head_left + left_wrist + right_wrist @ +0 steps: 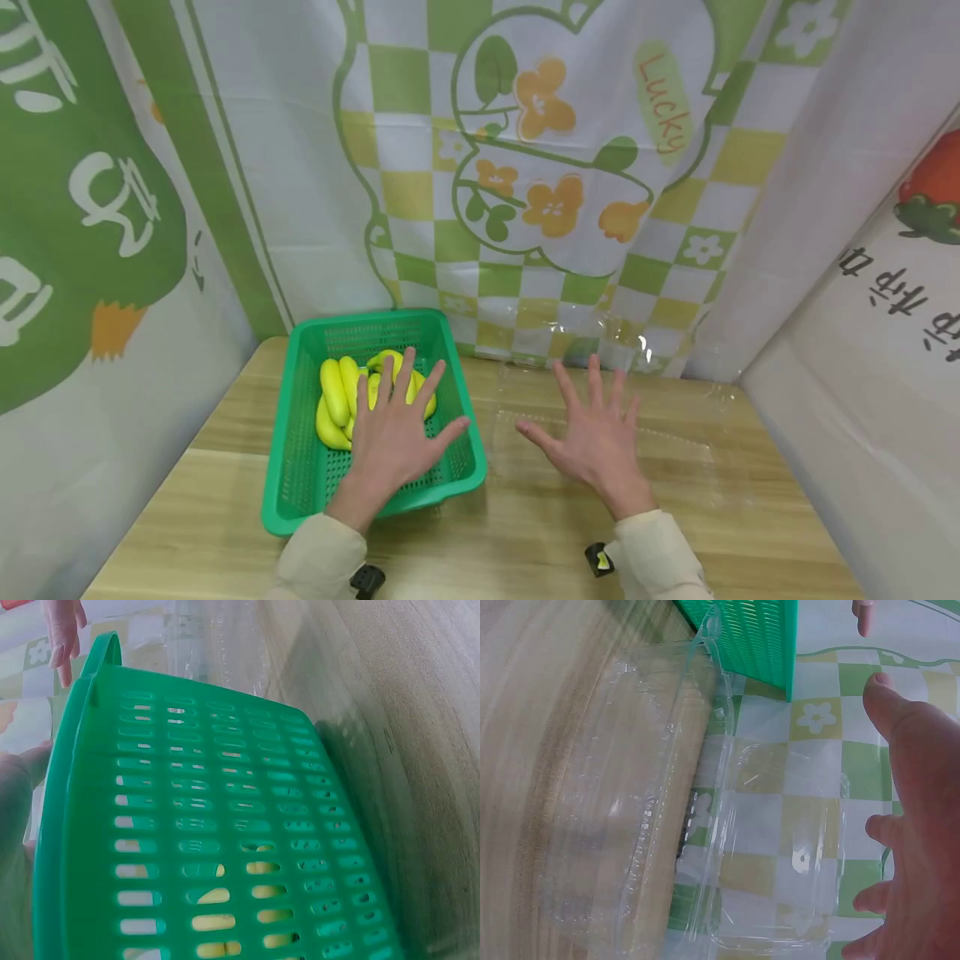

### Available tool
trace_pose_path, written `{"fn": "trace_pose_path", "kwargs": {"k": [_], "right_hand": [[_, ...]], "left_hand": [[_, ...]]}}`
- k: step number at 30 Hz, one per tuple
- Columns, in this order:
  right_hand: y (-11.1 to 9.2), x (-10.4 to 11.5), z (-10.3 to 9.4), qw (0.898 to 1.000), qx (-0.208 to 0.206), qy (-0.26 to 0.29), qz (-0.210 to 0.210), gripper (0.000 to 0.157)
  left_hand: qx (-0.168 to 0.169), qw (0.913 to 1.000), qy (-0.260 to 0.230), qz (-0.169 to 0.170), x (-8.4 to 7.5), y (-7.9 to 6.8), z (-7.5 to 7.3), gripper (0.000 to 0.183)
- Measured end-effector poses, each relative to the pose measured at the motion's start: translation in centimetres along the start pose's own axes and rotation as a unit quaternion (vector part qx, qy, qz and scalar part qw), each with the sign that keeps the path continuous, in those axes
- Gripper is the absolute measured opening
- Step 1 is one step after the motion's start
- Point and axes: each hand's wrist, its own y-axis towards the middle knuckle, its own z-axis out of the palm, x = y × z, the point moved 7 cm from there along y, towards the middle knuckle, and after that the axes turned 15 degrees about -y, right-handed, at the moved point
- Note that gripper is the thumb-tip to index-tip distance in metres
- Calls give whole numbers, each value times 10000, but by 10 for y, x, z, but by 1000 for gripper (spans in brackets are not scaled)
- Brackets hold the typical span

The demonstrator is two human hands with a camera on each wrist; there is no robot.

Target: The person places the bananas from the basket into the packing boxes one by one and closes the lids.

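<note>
My left hand (393,442) is held over a green plastic basket (279,467), its fingers spread and nothing in them. Inside the basket lie several yellow bananas (334,393), partly hidden behind that hand; in the left wrist view they show through the slots of the basket wall (187,825). My right hand (600,442), fingers spread too, is above a clear plastic clamshell box (675,454). The box stands with its lid (780,855) raised against the patterned cloth, and the right wrist view shows the hand beside it, holding nothing.
Both the basket and the clear box stand on a wooden table (525,550). A cloth (405,83) with green checks hangs behind the table's far edge. Printed panels rise at the left (150,333) and right (862,350). Each wrist wears a small dark device (367,579).
</note>
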Motion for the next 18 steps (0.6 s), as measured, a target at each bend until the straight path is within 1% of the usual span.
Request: {"fn": "trace_pose_path", "kwargs": {"k": [3,8,14,18], "right_hand": [[2,0,-3,10000,-77,-6,-18,108],[3,2,-6,9999,-73,68,-53,106],[4,3,-9,9998,-110,119,-71,104],[4,4,-11,9996,-203,172,-92,104]], "left_hand": [[-53,10000,-59,-29,4,-1,-5,89],[-122,9997,-202,-89,14,-10,-17,87],[-470,9982,-358,64,31,-25,-39,82],[-593,9967,-531,148,47,-39,-55,77]]}}
